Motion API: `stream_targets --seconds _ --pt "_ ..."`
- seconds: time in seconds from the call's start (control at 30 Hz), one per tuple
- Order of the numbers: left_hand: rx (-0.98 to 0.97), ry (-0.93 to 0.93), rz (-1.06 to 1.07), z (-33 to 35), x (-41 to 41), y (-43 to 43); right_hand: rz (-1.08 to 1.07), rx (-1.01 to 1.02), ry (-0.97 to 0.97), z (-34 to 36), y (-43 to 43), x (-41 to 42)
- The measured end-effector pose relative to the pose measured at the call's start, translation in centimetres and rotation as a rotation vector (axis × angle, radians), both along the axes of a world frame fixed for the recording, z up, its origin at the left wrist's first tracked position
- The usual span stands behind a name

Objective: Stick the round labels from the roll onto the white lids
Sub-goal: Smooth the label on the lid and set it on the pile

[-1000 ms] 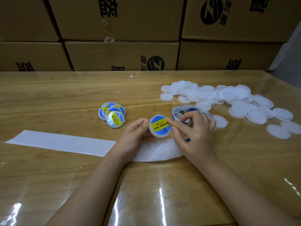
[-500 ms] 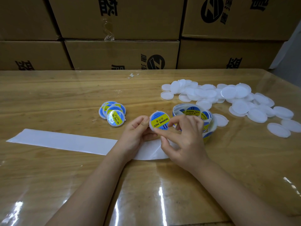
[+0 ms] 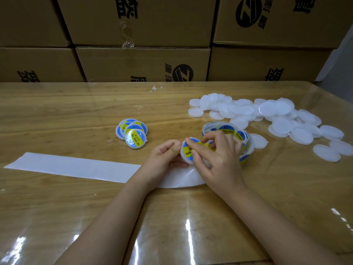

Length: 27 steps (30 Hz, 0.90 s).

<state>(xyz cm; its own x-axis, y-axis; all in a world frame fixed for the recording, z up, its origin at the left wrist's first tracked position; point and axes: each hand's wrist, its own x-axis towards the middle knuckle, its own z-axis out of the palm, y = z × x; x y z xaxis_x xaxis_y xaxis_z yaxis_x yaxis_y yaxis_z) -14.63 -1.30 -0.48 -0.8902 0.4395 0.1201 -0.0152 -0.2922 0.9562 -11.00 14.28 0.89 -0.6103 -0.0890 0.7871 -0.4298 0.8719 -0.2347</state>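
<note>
While both forearms reach in from the near table (image 3: pixel 57 111) edge, I log the hands meeting at centre. The left hand (image 3: pixel 164 157) has its wrist low over the white backing strip (image 3: pixel 72 167). Its fingers are curled, and the thumb and fingertips grip the left edge of one white lid (image 3: pixel 185 154), which stands on edge, face toward me.

The right hand (image 3: pixel 219 159) comes in from the right. Its index finger stretches to the lid's upper rim and the thumb presses the blue-and-yellow label (image 3: pixel 189 152) on its face. The other fingers are loosely bent and hold nothing.

I see the label roll (image 3: pixel 225 129) just behind that hand. The finished lids (image 3: pixel 132 132) are stacked to the left. The bare lids (image 3: pixel 267 115) are heaped far right.
</note>
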Motion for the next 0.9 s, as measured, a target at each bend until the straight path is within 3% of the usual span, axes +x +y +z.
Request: stream_targets --seconds 0.2,0.57,0.9 --pt "0.026 0.003 0.049 0.4 -0.1 -0.2 0.119 0.061 -0.002 0.1 -0.1 0.4" --pt "0.079 -0.042 0.069 0.8 -0.3 -0.7 0.071 -0.001 0.087 0.0 1.3 0.1" --pt "-0.018 -0.023 -0.025 0.2 -0.3 -0.2 -0.013 -0.085 -0.079 -0.2 1.0 -0.2"
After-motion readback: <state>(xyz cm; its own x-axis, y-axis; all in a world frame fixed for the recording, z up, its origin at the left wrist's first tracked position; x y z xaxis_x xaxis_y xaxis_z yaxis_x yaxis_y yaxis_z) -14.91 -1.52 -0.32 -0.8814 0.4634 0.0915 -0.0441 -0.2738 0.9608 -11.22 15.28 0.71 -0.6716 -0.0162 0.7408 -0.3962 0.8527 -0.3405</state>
